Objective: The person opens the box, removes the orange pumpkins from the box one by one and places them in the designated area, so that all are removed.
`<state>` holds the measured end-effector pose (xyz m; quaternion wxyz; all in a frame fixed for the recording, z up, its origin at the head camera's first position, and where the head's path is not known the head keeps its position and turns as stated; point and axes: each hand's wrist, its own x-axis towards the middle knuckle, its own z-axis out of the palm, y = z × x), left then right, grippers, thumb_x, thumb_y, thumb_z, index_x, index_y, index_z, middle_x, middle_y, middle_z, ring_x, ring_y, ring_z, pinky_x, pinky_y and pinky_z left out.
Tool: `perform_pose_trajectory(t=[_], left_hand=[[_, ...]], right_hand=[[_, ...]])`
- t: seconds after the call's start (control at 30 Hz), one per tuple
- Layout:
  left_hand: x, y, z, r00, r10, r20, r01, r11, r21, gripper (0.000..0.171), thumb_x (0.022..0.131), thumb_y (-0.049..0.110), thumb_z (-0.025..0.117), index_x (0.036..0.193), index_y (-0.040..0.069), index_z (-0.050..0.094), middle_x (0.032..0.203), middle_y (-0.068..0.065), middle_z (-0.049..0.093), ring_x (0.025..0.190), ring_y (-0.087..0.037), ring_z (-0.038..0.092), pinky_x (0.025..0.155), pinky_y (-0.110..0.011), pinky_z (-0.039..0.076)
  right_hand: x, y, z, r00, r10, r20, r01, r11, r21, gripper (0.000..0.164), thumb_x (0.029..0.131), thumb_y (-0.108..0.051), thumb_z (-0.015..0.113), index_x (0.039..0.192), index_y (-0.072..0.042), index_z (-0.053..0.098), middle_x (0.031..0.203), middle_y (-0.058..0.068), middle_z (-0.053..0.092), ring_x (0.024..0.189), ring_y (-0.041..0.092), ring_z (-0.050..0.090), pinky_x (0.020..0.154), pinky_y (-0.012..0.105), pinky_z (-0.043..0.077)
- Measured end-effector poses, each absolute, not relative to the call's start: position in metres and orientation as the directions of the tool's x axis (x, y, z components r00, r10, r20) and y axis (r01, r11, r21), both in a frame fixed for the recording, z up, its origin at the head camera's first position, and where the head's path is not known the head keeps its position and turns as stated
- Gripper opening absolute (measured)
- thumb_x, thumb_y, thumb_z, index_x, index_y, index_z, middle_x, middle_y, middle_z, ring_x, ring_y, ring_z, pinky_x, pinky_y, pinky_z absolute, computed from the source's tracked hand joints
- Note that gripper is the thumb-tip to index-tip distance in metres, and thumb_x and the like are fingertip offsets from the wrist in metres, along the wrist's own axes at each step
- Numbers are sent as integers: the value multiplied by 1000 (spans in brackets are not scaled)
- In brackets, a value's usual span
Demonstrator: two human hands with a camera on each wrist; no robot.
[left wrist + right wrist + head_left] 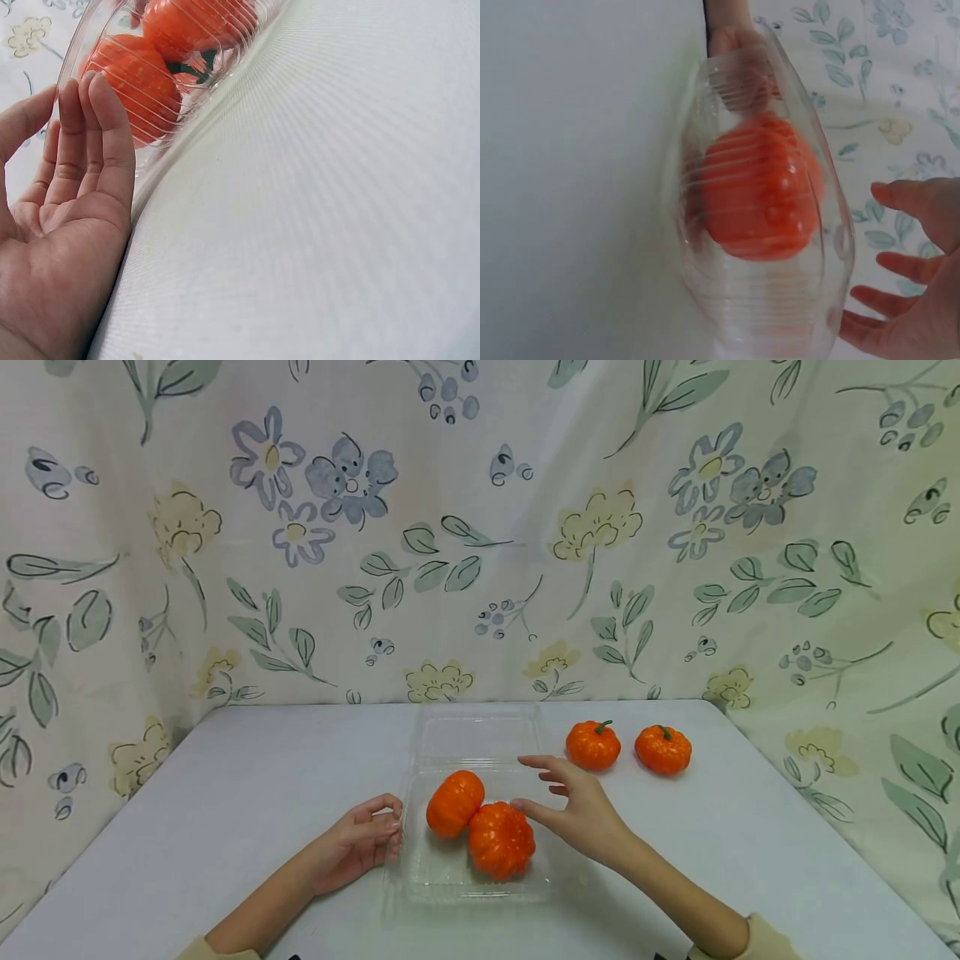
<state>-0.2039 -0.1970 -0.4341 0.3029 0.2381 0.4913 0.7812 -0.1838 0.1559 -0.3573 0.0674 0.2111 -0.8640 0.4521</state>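
Note:
A clear plastic clamshell container (442,887) lies with its lid (480,735) folded back. Inside it are two orange toy pumpkins: one tipped on its side (455,804), the other with its bumpy side up (502,842). My left hand (360,843) is at the container's left wall, its fingers lightly bent and fingertips right at the plastic. Over the right edge, my right hand (577,814) has thumb and fingers spread apart with nothing between them. Its thumb tip is close to the nearer pumpkin in the head view.
Two more orange pumpkins with green stems, one (592,746) beside the lid and another (663,750) farther right, sit on the white table (262,777). A floral curtain (480,568) hangs behind the table and along its sides.

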Motion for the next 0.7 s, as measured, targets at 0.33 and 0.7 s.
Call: perform_pose_trajectory(t=[0.33,0.7], left_hand=[[-205,-198,-435,-706,705,68,-235,-324,917,23,111,3,38,115,18,55,97,8,67,89,-7,64,84,-22,54],[-204,-197,-434,-704,708,63,-246,-326,913,24,111,2,38,114,18,56,96,8,67,89,-7,64,85,-22,54]], right_hand=[[-178,147,-365,-886,-373,275,-436,469,-768,51,93,-19,82,138,-3,63,140,20,66,123,48,62,101,59,54],[-175,140,-373,-867,-428,255,-454,467,-759,55,91,-24,84,137,-1,64,137,20,67,118,41,65,96,48,58]])
